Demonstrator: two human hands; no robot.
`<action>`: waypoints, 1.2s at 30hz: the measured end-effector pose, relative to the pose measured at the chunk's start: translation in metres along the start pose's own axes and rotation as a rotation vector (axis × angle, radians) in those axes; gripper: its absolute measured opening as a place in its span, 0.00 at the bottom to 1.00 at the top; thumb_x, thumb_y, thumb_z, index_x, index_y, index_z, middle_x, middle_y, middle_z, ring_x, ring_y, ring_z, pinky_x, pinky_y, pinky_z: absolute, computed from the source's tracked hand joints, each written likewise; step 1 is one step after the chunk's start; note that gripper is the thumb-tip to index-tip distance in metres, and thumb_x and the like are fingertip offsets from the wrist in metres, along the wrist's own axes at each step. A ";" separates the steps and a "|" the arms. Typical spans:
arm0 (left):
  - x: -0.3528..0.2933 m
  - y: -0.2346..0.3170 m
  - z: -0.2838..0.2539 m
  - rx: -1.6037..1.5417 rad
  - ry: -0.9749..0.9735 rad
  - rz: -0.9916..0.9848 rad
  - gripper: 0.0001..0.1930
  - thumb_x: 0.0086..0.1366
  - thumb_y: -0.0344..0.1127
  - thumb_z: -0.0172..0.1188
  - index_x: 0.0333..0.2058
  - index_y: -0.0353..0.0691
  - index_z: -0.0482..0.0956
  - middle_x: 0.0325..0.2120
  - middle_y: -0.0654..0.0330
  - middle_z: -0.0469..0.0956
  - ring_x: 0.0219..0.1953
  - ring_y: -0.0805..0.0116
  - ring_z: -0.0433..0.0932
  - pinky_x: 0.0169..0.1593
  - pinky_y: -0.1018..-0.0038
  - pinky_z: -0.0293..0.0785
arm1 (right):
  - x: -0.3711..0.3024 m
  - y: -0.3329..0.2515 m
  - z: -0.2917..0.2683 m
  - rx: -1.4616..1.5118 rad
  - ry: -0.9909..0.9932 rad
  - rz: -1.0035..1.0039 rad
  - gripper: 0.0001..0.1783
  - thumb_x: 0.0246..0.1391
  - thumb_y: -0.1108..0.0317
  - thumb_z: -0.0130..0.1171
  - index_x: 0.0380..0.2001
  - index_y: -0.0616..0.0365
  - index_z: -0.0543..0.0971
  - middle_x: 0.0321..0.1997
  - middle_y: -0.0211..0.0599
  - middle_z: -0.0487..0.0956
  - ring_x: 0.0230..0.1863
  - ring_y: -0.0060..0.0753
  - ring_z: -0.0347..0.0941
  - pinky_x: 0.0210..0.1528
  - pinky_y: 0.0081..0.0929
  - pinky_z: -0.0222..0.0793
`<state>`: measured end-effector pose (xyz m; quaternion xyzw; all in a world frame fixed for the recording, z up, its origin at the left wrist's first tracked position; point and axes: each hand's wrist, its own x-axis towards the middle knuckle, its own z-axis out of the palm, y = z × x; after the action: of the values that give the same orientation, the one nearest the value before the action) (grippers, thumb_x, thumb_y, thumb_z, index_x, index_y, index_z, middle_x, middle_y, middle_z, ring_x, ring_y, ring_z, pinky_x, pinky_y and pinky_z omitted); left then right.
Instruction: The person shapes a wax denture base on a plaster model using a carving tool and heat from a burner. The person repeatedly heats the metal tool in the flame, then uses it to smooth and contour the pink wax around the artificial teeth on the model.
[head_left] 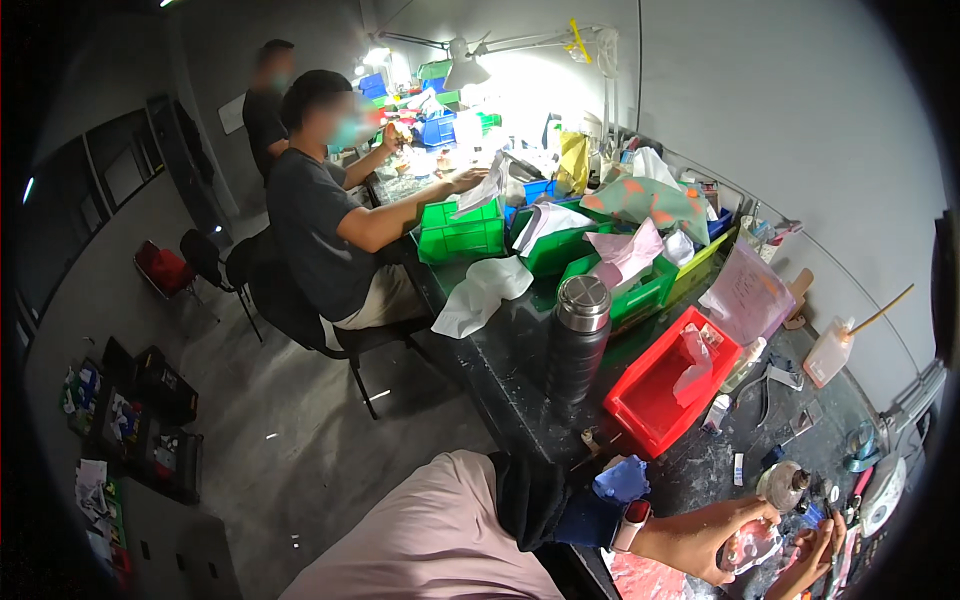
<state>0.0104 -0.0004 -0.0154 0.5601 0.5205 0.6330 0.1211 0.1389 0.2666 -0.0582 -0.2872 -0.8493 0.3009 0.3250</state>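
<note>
At the lower right, my left hand (705,535) is closed around a small pink-and-white dental model (750,545). A watch with a pink strap (631,525) circles that wrist. Close to the model's right side is my right hand (815,555), its fingers bent around a thin dark-handled tool (836,515). Fingers and model hide part of the tool, so whether its tip touches cannot be seen. Just beyond my hands stands a squat glass spirit lamp (782,487). A blue moulded lump (622,480) sits beyond my left wrist.
A red bin (672,382) and a black bottle (578,345) stand on the dark bench. Green bins (460,232) with papers line it farther off. A white bottle (828,352) is near the wall. Co-worker (320,200) sits at the bench; another person (262,115) is behind.
</note>
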 end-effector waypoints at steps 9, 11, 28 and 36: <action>0.009 0.045 -0.010 0.139 0.096 0.001 0.34 0.33 0.35 0.69 0.43 0.37 0.66 0.38 0.50 0.69 0.39 0.54 0.70 0.41 0.66 0.68 | 0.000 0.003 -0.001 -0.007 0.018 0.003 0.20 0.45 0.71 0.56 0.45 0.54 0.70 0.46 0.39 0.71 0.47 0.41 0.66 0.49 0.35 0.60; 0.009 0.053 -0.011 0.110 0.121 -0.078 0.33 0.33 0.34 0.69 0.42 0.37 0.67 0.38 0.50 0.69 0.39 0.54 0.70 0.41 0.66 0.68 | 0.004 0.004 0.003 0.006 -0.001 0.008 0.20 0.45 0.71 0.56 0.45 0.54 0.70 0.46 0.39 0.71 0.47 0.40 0.65 0.49 0.35 0.60; 0.015 0.035 -0.014 0.124 0.130 0.068 0.32 0.31 0.34 0.69 0.40 0.37 0.67 0.38 0.50 0.68 0.41 0.54 0.69 0.43 0.65 0.66 | 0.006 0.028 -0.002 -0.010 -0.024 0.021 0.22 0.44 0.71 0.56 0.46 0.54 0.70 0.47 0.39 0.71 0.48 0.39 0.65 0.49 0.34 0.60; 0.003 0.004 -0.002 -0.043 0.042 -0.032 0.40 0.36 0.25 0.63 0.50 0.34 0.53 0.47 0.47 0.59 0.53 0.54 0.60 0.56 0.68 0.56 | 0.007 0.063 -0.007 -0.010 -0.068 -0.021 0.22 0.44 0.71 0.57 0.47 0.54 0.69 0.47 0.38 0.70 0.48 0.39 0.65 0.49 0.33 0.60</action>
<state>0.0094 -0.0008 -0.0097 0.5357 0.5180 0.6536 0.1321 0.1583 0.3152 -0.0954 -0.2692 -0.8644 0.3030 0.2976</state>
